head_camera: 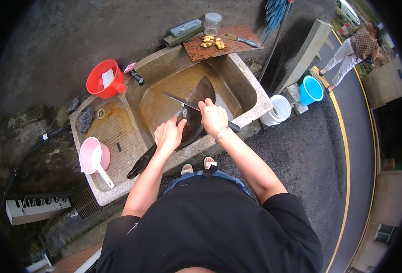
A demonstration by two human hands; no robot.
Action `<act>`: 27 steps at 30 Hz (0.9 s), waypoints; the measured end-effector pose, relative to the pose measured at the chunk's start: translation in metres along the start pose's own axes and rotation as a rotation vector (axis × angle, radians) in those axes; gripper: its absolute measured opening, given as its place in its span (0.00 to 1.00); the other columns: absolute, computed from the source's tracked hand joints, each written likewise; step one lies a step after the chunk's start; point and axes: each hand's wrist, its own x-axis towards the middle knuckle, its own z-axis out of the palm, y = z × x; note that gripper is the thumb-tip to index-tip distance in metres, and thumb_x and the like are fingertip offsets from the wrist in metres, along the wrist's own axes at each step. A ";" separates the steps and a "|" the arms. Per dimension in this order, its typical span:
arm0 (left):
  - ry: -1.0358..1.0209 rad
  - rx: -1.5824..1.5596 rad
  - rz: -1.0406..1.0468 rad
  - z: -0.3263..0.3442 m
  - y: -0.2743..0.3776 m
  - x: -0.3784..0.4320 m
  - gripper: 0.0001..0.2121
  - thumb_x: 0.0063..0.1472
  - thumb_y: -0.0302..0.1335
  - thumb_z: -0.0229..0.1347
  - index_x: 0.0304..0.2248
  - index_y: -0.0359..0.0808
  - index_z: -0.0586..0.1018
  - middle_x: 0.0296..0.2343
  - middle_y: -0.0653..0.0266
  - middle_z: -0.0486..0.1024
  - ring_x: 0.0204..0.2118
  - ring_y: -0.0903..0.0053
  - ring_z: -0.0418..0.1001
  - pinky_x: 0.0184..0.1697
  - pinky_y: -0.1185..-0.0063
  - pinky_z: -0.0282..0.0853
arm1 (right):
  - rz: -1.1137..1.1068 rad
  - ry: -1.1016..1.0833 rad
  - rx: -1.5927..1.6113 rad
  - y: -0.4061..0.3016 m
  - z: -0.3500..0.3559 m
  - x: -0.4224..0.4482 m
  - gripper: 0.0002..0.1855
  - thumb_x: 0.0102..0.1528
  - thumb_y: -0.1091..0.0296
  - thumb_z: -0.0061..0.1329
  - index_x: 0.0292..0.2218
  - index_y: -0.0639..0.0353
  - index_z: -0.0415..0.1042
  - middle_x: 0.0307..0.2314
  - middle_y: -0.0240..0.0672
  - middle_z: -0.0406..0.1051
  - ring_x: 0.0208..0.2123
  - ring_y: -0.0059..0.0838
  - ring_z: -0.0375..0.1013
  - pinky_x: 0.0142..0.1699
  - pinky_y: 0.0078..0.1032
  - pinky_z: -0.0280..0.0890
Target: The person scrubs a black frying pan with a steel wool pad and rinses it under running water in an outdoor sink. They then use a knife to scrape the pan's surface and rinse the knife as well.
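A dark metal wok stands tilted in the large basin of the stone sink, its black handle sticking out over the front rim. My left hand grips the wok's near left edge, just above that handle. In my right hand is a knife. Its blade points left across the wok, and the butt of its black handle shows beyond my wrist. Whether the blade touches the wok cannot be told. Shallow brownish water seems to cover the basin floor.
A tap and red ladle are at the back left. Steel wool and a pink ladle lie left. Ginger, a jar and another knife sit behind. Buckets stand right; a person is on the road.
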 end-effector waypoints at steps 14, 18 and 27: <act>-0.009 0.006 -0.002 -0.001 -0.001 0.000 0.19 0.58 0.44 0.49 0.30 0.32 0.75 0.26 0.42 0.75 0.33 0.48 0.73 0.36 0.60 0.67 | -0.022 0.068 0.015 0.004 0.004 0.005 0.03 0.50 0.73 0.40 0.27 0.56 0.66 0.25 0.43 0.67 0.24 0.49 0.71 0.29 0.44 0.65; 0.010 0.015 0.013 -0.002 -0.004 0.003 0.19 0.58 0.44 0.49 0.30 0.32 0.75 0.26 0.42 0.74 0.33 0.48 0.73 0.36 0.60 0.67 | -0.042 0.101 0.029 0.012 0.005 0.007 0.03 0.51 0.72 0.40 0.26 0.56 0.66 0.24 0.42 0.67 0.23 0.49 0.71 0.27 0.43 0.64; 0.017 -0.025 -0.029 -0.004 -0.005 0.002 0.20 0.59 0.44 0.48 0.30 0.31 0.75 0.25 0.41 0.74 0.33 0.47 0.73 0.37 0.60 0.67 | -0.004 0.015 0.028 -0.003 0.011 -0.005 0.03 0.52 0.71 0.41 0.29 0.56 0.66 0.27 0.43 0.67 0.23 0.50 0.71 0.29 0.44 0.64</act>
